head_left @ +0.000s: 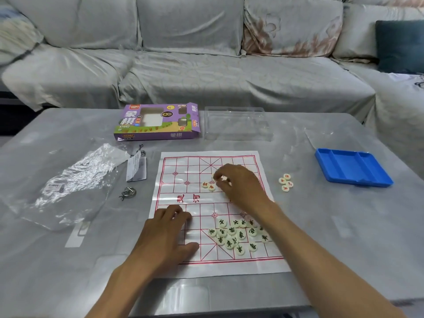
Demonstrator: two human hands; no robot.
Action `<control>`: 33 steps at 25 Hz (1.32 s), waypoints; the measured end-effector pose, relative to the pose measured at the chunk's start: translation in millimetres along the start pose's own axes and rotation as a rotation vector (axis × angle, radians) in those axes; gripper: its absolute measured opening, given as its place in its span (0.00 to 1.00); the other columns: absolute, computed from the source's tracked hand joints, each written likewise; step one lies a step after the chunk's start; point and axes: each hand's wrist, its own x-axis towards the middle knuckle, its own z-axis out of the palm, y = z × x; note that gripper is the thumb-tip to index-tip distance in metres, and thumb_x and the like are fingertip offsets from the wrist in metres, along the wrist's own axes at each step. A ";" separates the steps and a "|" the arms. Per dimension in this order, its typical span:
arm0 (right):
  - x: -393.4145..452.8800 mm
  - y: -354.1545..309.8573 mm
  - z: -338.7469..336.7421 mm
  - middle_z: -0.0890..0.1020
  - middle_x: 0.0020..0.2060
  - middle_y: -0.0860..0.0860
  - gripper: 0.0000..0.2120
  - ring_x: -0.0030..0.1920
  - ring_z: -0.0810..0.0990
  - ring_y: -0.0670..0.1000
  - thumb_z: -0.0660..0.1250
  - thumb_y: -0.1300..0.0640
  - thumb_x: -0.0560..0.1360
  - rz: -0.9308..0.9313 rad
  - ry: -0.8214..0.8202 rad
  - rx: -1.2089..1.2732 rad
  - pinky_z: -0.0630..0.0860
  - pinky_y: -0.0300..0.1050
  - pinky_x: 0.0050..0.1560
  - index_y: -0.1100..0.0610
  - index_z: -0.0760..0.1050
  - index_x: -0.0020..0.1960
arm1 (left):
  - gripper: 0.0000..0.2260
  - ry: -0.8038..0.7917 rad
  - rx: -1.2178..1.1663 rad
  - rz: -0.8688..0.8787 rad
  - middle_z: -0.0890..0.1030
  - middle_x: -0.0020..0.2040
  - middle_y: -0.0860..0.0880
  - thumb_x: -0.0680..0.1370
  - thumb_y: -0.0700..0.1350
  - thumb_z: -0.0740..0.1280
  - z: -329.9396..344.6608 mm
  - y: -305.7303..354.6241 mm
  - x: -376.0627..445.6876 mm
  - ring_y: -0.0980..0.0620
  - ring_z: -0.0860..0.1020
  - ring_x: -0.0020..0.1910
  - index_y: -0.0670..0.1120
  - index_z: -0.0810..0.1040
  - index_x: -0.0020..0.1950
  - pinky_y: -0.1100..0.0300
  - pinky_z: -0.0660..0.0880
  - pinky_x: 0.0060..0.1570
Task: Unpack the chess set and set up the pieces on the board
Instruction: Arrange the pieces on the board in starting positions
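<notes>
Head view. Paper board (pixel 213 212) with a red grid lies flat on the grey table (pixel 321 237), centre, its near edge towards the person.

Left hand (pixel 167 232): palm down on the board's near-left part, fingers spread and relaxed, pressing the sheet flat; it holds nothing.

Right hand (pixel 241 187): reaches over the far half of the board, fingers curled down around small pale discs (pixel 223 179); it appears to pinch one, but the fingertips hide the contact, so how many it holds cannot be told.

Two red-marked pieces (pixel 208 186) lie touching each other on the board, just left of the right hand's fingertips.

Cluster of black-marked pieces (pixel 236 235) sits loose on the near-right part of the board, many touching, partly under the right forearm.

Four red-marked discs (pixel 285 182) lie off the board on the table, to its right.

Blue compartment tray (pixel 353 167) at far right, well apart from the board.

Purple box (pixel 158 122) lies flat beyond the board; clear plastic insert (pixel 237 123) just beside it to the right.

Crinkled clear bag (pixel 75 180) and metal ring puzzles (pixel 128 192) left of the board. Covered sofa (pixel 206 53) beyond the table.
</notes>
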 end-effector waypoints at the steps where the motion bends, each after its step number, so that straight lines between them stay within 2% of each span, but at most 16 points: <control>1: 2.4 -15.4 15.7 0.82 0.52 0.47 0.07 0.52 0.76 0.50 0.66 0.57 0.78 -0.063 -0.050 -0.010 0.71 0.45 0.49 0.53 0.79 0.54 | 0.34 0.003 0.003 -0.001 0.65 0.66 0.59 0.63 0.69 0.52 0.1 -0.3 0.2 0.53 0.64 0.65 0.59 0.69 0.65 0.56 0.65 0.58; 5: 12.2 -32.3 54.4 0.82 0.48 0.51 0.06 0.48 0.75 0.54 0.64 0.60 0.78 -0.237 -0.123 -0.143 0.71 0.47 0.43 0.56 0.79 0.50 | 0.32 0.009 0.031 0.011 0.66 0.65 0.58 0.64 0.69 0.53 2.0 -4.2 1.6 0.53 0.65 0.63 0.58 0.69 0.65 0.57 0.64 0.53; 7: 15.6 -27.8 59.4 0.82 0.45 0.52 0.06 0.46 0.76 0.55 0.64 0.63 0.77 -0.207 -0.082 -0.189 0.69 0.46 0.40 0.57 0.79 0.48 | 0.30 0.008 0.036 0.018 0.66 0.63 0.59 0.65 0.68 0.55 2.2 -4.7 1.5 0.53 0.65 0.62 0.58 0.69 0.64 0.57 0.63 0.52; 11: 13.9 -16.1 44.8 0.80 0.54 0.50 0.08 0.52 0.75 0.54 0.65 0.60 0.77 -0.147 -0.044 -0.216 0.69 0.45 0.45 0.56 0.80 0.54 | 0.26 0.024 0.032 0.025 0.66 0.62 0.59 0.68 0.66 0.59 3.2 -5.8 1.0 0.53 0.65 0.61 0.57 0.69 0.64 0.58 0.63 0.51; 13: 12.0 -1.0 19.8 0.79 0.57 0.48 0.10 0.55 0.75 0.52 0.65 0.58 0.77 -0.007 -0.057 -0.142 0.70 0.45 0.50 0.53 0.79 0.57 | 0.27 0.020 0.017 0.024 0.66 0.62 0.59 0.67 0.66 0.59 4.4 -7.3 1.1 0.54 0.65 0.61 0.58 0.69 0.63 0.58 0.61 0.50; 15: 10.6 28.3 -13.5 0.79 0.58 0.48 0.12 0.57 0.76 0.51 0.65 0.58 0.76 0.251 -0.034 -0.101 0.71 0.45 0.53 0.51 0.78 0.58 | 0.29 0.020 0.003 0.024 0.66 0.62 0.60 0.65 0.67 0.56 4.4 -7.3 1.1 0.54 0.65 0.61 0.58 0.70 0.63 0.58 0.61 0.50; 17: 0.7 65.2 -43.4 0.77 0.61 0.51 0.15 0.59 0.75 0.54 0.63 0.59 0.76 0.497 -0.018 -0.207 0.72 0.47 0.56 0.51 0.76 0.62 | 0.31 0.023 0.006 0.021 0.67 0.63 0.59 0.64 0.68 0.53 2.2 -5.6 1.1 0.54 0.65 0.62 0.58 0.70 0.64 0.58 0.62 0.50; 19: -14.8 89.6 -60.5 0.74 0.63 0.52 0.18 0.62 0.73 0.56 0.64 0.58 0.76 0.644 -0.108 -0.251 0.72 0.48 0.59 0.51 0.73 0.65 | 0.33 0.023 0.034 0.024 0.66 0.63 0.59 0.63 0.68 0.51 0.1 -3.1 -0.1 0.54 0.65 0.62 0.58 0.69 0.64 0.58 0.63 0.52; 21: -24.7 101.9 -61.6 0.74 0.61 0.51 0.18 0.59 0.75 0.55 0.68 0.56 0.73 0.638 -0.150 -0.200 0.72 0.44 0.54 0.51 0.74 0.63 | 0.33 0.030 0.030 0.025 0.67 0.64 0.59 0.63 0.68 0.51 -0.3 -1.5 -1.2 0.54 0.66 0.62 0.57 0.70 0.64 0.58 0.64 0.52; 23: -30.4 107.8 -61.5 0.75 0.57 0.51 0.15 0.54 0.76 0.53 0.70 0.55 0.72 0.594 -0.096 -0.200 0.69 0.41 0.48 0.52 0.77 0.59 | 0.33 0.033 0.012 0.024 0.67 0.64 0.59 0.63 0.68 0.51 -1.2 -0.2 -1.7 0.54 0.66 0.62 0.57 0.70 0.64 0.58 0.64 0.53; 27: -38.0 116.1 -63.4 0.78 0.53 0.53 0.09 0.47 0.75 0.51 0.69 0.54 0.75 0.550 -0.012 -0.244 0.68 0.42 0.45 0.55 0.78 0.54 | 0.33 0.029 0.027 0.024 0.66 0.65 0.60 0.63 0.69 0.50 -1.1 0.2 -1.9 0.55 0.65 0.63 0.58 0.69 0.65 0.58 0.65 0.56; 33: -36.3 117.9 -58.0 0.76 0.51 0.51 0.08 0.45 0.74 0.49 0.68 0.49 0.76 0.492 -0.017 -0.282 0.67 0.41 0.43 0.51 0.73 0.50 | 0.33 0.023 0.033 0.029 0.65 0.66 0.60 0.64 0.69 0.51 1.2 -1.8 -0.9 0.55 0.64 0.64 0.58 0.68 0.66 0.58 0.64 0.55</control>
